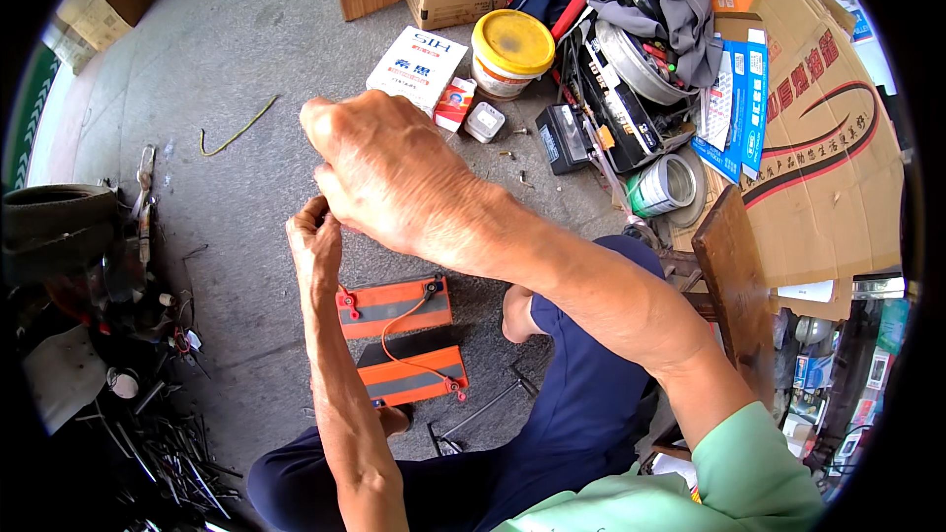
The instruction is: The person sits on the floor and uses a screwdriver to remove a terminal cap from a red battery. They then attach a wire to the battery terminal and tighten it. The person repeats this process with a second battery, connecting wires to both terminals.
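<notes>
My right hand (389, 163) is raised over the floor, closed, with its fingers curled and turned away from view. Just below its fingertips, my left hand (313, 241) is closed in a pinch, thumb and fingers together. The two hands nearly meet; whatever they hold is hidden behind the fingers. Beneath them on the floor lie an upper orange panel (409, 319) and a lower orange panel (399, 393), each with a grey stripe. A thin orange-red cord (385, 343) runs between them, and red and black round fittings sit at their corners.
Ahead stand a white box (419, 69), a small clear container (485, 122) and a yellow-lidded bucket (512, 44). Right of these are a green tin (662, 187) and flattened cardboard (828, 138). A yellow-green cord (241, 128) lies on the floor; metal rods (182, 468) are piled at lower left.
</notes>
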A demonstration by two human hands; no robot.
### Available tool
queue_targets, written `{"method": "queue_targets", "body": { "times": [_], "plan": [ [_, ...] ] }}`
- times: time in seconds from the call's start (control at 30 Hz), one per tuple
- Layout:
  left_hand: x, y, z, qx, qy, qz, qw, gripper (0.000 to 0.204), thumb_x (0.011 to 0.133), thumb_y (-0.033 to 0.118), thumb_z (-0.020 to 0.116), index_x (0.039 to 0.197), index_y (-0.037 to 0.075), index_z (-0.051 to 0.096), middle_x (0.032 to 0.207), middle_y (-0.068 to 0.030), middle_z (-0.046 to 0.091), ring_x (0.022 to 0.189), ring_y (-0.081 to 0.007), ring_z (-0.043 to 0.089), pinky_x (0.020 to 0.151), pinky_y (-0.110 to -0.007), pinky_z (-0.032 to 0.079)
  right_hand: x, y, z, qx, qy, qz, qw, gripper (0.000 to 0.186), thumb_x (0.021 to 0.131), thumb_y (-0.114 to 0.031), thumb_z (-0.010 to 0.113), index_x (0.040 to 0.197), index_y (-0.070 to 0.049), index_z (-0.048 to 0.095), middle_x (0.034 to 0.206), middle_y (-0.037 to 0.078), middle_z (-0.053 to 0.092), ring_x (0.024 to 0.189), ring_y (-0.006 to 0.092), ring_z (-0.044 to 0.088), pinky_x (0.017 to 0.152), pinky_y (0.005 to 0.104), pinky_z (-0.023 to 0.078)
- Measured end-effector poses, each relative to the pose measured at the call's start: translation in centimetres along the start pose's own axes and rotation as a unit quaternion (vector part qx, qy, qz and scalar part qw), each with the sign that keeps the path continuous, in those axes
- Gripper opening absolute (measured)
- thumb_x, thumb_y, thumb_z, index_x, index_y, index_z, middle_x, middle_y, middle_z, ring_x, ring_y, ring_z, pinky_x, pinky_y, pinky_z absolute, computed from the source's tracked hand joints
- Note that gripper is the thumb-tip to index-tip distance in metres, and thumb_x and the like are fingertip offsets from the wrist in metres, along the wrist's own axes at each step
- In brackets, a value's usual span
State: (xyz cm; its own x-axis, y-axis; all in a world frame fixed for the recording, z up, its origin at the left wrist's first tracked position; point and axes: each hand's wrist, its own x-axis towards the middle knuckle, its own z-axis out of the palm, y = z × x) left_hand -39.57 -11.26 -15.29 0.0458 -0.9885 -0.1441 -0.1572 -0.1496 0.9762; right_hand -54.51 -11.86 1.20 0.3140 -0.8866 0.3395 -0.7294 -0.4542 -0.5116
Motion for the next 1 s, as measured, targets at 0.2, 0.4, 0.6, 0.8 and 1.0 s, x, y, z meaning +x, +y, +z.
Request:
{"method": "queue_targets", "body": {
  "times": [0.2,0.4,0.6,0.8,1.0],
  "plan": [
    [-0.4,0.7,-2.1,0.045,-0.044,-0.076,0.995,0.026,0.082,0.012,0.056,0.1,-0.003,0.067,0.071,-0.0026,0.058,0.065,-0.0087,0.048,0.06,-0.024,0.039,0.5,-0.2,0.6,0.025,-0.028,0.02,0.999,0.014,0.072,-0.004,0.062,0.075,0.006,0.053,0.066,0.023,0.06,0.071,0.0379,0.064,0.065,0.0429,0.052],
    [0.0,-0.4,-4.1,0.068,-0.062,-0.082,0.992,0.025,0.083,0.011,0.057,0.102,-0.001,0.067,0.068,-0.0012,0.056,0.063,-0.0082,0.046,0.057,-0.024,0.036,0.9,0.0,2.2,0.063,-0.059,0.037,0.996,0.015,0.074,-0.007,0.062,0.074,0.006,0.054,0.067,0.023,0.06,0.072,0.0375,0.064,0.067,0.043,0.051],
    [-1.1,-1.4,-4.8,0.038,-0.071,-0.094,0.992,0.024,0.082,0.014,0.059,0.097,-0.002,0.068,0.068,-0.0015,0.057,0.06,-0.0083,0.045,0.056,-0.024,0.035,0.7,-0.4,2.5,0.064,-0.073,0.013,0.995,0.016,0.073,-0.008,0.062,0.076,0.007,0.056,0.069,0.024,0.061,0.072,0.036,0.065,0.067,0.0423,0.051],
    [-1.9,-1.7,-4.7,-0.008,-0.08,-0.079,0.994,0.027,0.078,0.02,0.061,0.089,-0.005,0.067,0.063,0.0009,0.052,0.058,-0.008,0.044,0.053,-0.025,0.035,0.1,-1.3,0.6,0.062,-0.078,-0.002,0.995,0.015,0.072,-0.008,0.063,0.074,0.005,0.055,0.069,0.023,0.061,0.071,0.0369,0.064,0.068,0.0426,0.051],
    [-3.9,-2.0,-5.2,-0.017,-0.05,-0.071,0.996,0.027,0.078,0.023,0.064,0.087,-0.002,0.068,0.065,0.0024,0.054,0.061,-0.0066,0.044,0.055,-0.023,0.034,-0.5,-2.3,-0.3,0.079,-0.107,-0.04,0.99,0.017,0.073,-0.01,0.065,0.079,0.004,0.058,0.071,0.022,0.062,0.072,0.0346,0.065,0.066,0.04,0.051]
  ]
}}
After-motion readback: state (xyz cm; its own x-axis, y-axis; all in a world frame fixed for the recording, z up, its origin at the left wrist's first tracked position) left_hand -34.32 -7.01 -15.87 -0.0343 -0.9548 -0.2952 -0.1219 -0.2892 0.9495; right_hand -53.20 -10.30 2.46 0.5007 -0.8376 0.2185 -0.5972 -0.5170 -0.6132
